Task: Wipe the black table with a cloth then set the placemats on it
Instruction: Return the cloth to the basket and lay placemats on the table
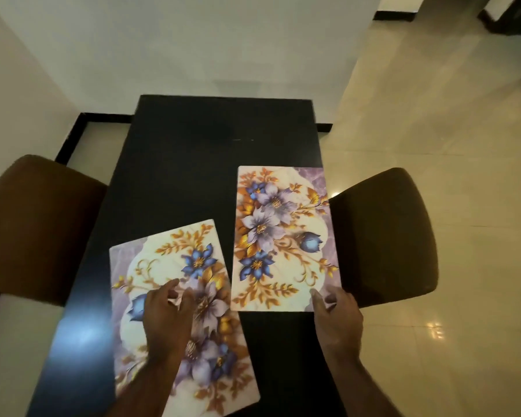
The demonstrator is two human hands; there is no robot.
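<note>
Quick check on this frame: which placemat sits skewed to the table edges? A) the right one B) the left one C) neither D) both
B: the left placemat lies rotated against the edges of the black table, with the left hand on it, while the right placemat lies square to them.

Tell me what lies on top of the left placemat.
Only the left hand rests on the left placemat, fingers spread; the print beneath hand and forearm is hidden.
</note>
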